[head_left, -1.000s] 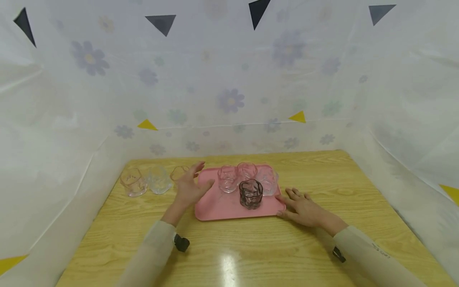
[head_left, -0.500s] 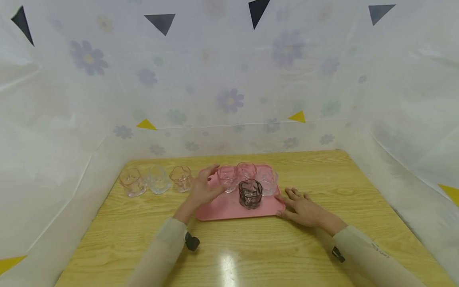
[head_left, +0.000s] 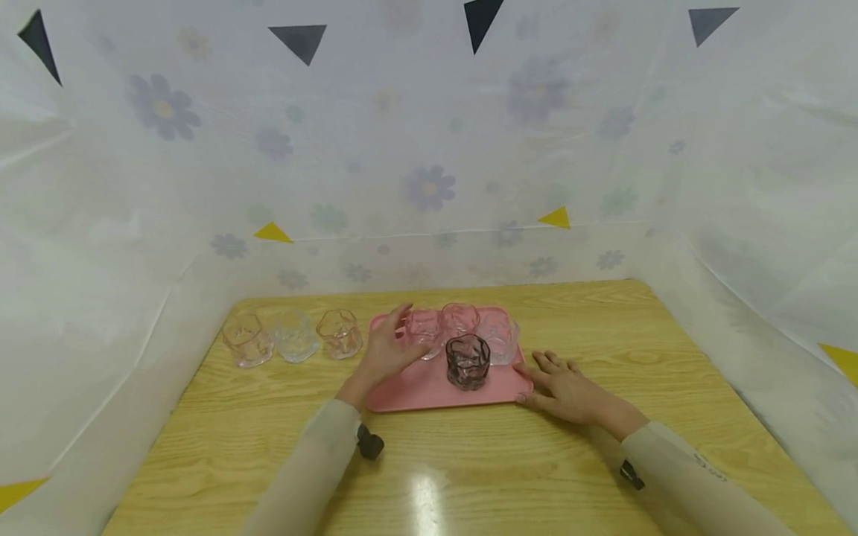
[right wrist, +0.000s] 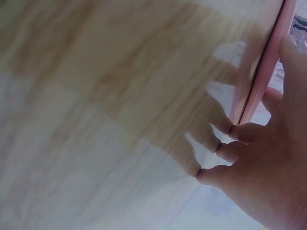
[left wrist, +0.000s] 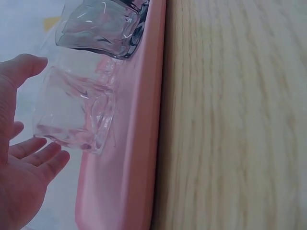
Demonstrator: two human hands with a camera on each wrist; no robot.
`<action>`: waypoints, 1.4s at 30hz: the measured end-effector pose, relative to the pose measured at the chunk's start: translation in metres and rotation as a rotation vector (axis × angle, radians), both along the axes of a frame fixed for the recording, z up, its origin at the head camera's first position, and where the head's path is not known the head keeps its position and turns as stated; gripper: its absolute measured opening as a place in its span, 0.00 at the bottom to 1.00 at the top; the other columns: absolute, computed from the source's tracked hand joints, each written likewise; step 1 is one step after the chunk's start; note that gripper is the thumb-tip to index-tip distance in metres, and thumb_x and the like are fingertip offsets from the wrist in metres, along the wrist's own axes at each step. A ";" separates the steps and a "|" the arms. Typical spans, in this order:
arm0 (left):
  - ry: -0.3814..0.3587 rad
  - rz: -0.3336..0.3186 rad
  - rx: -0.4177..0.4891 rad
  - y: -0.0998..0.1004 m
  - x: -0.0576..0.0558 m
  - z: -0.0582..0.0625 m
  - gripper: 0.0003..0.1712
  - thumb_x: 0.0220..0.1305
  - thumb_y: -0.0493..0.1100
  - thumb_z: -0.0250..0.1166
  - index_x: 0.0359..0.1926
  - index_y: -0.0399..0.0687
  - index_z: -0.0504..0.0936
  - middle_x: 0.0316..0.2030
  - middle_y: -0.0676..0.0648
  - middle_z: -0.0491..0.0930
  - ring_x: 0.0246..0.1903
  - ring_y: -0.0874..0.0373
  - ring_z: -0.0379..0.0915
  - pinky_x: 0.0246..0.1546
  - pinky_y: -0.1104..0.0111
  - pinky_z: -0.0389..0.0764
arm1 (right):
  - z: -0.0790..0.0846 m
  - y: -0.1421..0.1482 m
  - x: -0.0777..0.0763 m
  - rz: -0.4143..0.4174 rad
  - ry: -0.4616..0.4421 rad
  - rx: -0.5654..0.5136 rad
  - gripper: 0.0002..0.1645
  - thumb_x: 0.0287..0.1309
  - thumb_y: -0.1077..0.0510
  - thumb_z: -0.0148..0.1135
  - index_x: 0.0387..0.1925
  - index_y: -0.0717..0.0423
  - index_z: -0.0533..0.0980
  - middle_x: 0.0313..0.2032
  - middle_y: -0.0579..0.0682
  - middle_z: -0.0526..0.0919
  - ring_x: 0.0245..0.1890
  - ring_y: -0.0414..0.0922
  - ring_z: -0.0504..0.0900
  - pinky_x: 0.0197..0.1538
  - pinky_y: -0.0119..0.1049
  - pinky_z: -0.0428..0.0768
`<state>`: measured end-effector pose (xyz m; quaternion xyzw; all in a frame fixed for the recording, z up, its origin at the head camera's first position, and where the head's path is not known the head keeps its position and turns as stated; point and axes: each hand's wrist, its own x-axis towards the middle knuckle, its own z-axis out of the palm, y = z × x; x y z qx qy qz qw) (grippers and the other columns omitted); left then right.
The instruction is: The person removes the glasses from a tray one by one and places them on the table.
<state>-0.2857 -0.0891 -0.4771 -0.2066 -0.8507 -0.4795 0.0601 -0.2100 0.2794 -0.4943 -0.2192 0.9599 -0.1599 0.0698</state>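
Note:
My left hand (head_left: 389,351) is over the left part of the pink tray (head_left: 415,391), thumb and fingers spread on either side of a pink glass (head_left: 424,331). In the left wrist view the fingers come close to this glass (left wrist: 72,112) without curling round it; contact is hard to tell. A second pink glass (head_left: 461,318), a clear glass (head_left: 503,339) and a dark grey glass (head_left: 468,362) also stand on the tray. My right hand (head_left: 566,388) lies at the tray's right edge, fingers extended, some fingertips on the table (right wrist: 120,120).
Left of the tray, a pinkish glass (head_left: 339,335), a clear glass (head_left: 296,336) and another pinkish glass (head_left: 249,341) stand in a row on the wooden table (head_left: 469,461). White flower-printed sheeting (head_left: 375,149) encloses the back and sides.
My left hand has moved right, from beside the nearest pinkish table glass to the pink glass on the tray's left. The right hand has stayed at the tray's edge.

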 end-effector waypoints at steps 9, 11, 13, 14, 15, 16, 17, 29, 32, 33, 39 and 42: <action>-0.059 0.054 -0.052 0.010 -0.008 -0.007 0.57 0.60 0.53 0.80 0.82 0.47 0.58 0.72 0.37 0.74 0.67 0.35 0.74 0.66 0.43 0.79 | 0.000 0.001 0.000 0.004 -0.002 -0.005 0.44 0.75 0.30 0.53 0.80 0.48 0.64 0.79 0.72 0.57 0.79 0.75 0.52 0.73 0.82 0.51; -0.068 0.056 -0.059 0.011 -0.010 -0.009 0.57 0.60 0.53 0.80 0.82 0.47 0.58 0.72 0.37 0.73 0.69 0.36 0.73 0.67 0.43 0.78 | -0.001 0.001 0.000 0.004 -0.001 -0.007 0.44 0.75 0.29 0.53 0.80 0.47 0.64 0.79 0.72 0.57 0.79 0.75 0.52 0.73 0.82 0.51; -0.078 0.053 -0.060 0.012 -0.010 -0.009 0.57 0.60 0.52 0.79 0.82 0.46 0.57 0.73 0.36 0.73 0.70 0.37 0.72 0.69 0.43 0.76 | -0.002 0.001 0.000 0.003 -0.001 -0.007 0.44 0.75 0.29 0.52 0.80 0.46 0.64 0.79 0.72 0.57 0.80 0.74 0.52 0.73 0.82 0.51; -0.085 0.052 -0.062 0.013 -0.010 -0.009 0.57 0.60 0.52 0.79 0.83 0.46 0.57 0.73 0.36 0.72 0.70 0.37 0.72 0.69 0.43 0.76 | -0.002 0.001 0.000 0.003 -0.001 -0.009 0.44 0.74 0.29 0.53 0.80 0.46 0.64 0.79 0.72 0.57 0.80 0.74 0.52 0.73 0.82 0.51; -0.091 0.051 -0.061 0.014 -0.011 -0.010 0.57 0.60 0.52 0.79 0.83 0.45 0.57 0.73 0.36 0.72 0.70 0.38 0.72 0.69 0.44 0.76 | -0.002 0.001 0.000 0.004 -0.001 -0.008 0.44 0.74 0.29 0.52 0.81 0.46 0.64 0.79 0.72 0.57 0.80 0.74 0.52 0.73 0.82 0.51; -0.098 0.051 -0.057 0.014 -0.011 -0.010 0.57 0.60 0.52 0.79 0.82 0.45 0.57 0.73 0.35 0.72 0.71 0.38 0.72 0.69 0.44 0.76 | -0.002 0.001 0.000 0.003 -0.003 -0.010 0.44 0.74 0.29 0.52 0.81 0.46 0.64 0.79 0.72 0.57 0.80 0.74 0.52 0.73 0.82 0.51; -0.102 0.052 -0.057 0.015 -0.012 -0.010 0.58 0.60 0.52 0.79 0.82 0.44 0.57 0.73 0.35 0.72 0.70 0.38 0.72 0.69 0.44 0.76 | -0.002 0.001 0.000 0.001 -0.006 -0.011 0.44 0.74 0.29 0.53 0.81 0.46 0.64 0.79 0.72 0.57 0.80 0.74 0.52 0.73 0.82 0.51; -0.123 0.075 -0.042 0.020 -0.016 -0.012 0.57 0.58 0.53 0.81 0.79 0.39 0.62 0.72 0.34 0.73 0.71 0.37 0.70 0.71 0.45 0.74 | 0.001 0.001 0.001 0.001 -0.005 -0.006 0.44 0.74 0.29 0.53 0.80 0.47 0.64 0.78 0.73 0.57 0.80 0.74 0.52 0.72 0.82 0.52; -0.131 0.080 -0.027 0.021 -0.016 -0.013 0.55 0.57 0.53 0.82 0.77 0.39 0.64 0.70 0.34 0.74 0.70 0.38 0.71 0.71 0.46 0.75 | 0.000 0.001 0.001 0.001 -0.006 -0.004 0.44 0.74 0.29 0.53 0.80 0.47 0.64 0.79 0.73 0.58 0.80 0.74 0.52 0.73 0.82 0.52; -0.135 0.082 -0.020 0.021 -0.015 -0.013 0.54 0.56 0.53 0.82 0.77 0.39 0.65 0.70 0.35 0.75 0.70 0.38 0.72 0.71 0.46 0.75 | 0.000 0.001 0.001 0.001 -0.008 -0.003 0.44 0.74 0.29 0.53 0.80 0.47 0.64 0.79 0.73 0.58 0.80 0.74 0.52 0.73 0.82 0.51; -0.137 0.106 0.025 0.018 -0.010 -0.009 0.53 0.55 0.50 0.83 0.75 0.38 0.67 0.68 0.34 0.76 0.69 0.38 0.73 0.70 0.46 0.76 | 0.000 0.001 0.001 -0.003 -0.004 -0.001 0.44 0.74 0.29 0.53 0.80 0.47 0.64 0.78 0.73 0.58 0.80 0.74 0.52 0.73 0.82 0.52; -0.126 0.119 0.042 0.013 -0.007 -0.007 0.52 0.53 0.47 0.84 0.74 0.36 0.68 0.65 0.34 0.78 0.66 0.39 0.75 0.68 0.46 0.78 | 0.001 0.001 0.001 -0.004 -0.006 0.000 0.44 0.74 0.29 0.53 0.80 0.47 0.64 0.78 0.73 0.58 0.80 0.74 0.52 0.72 0.82 0.52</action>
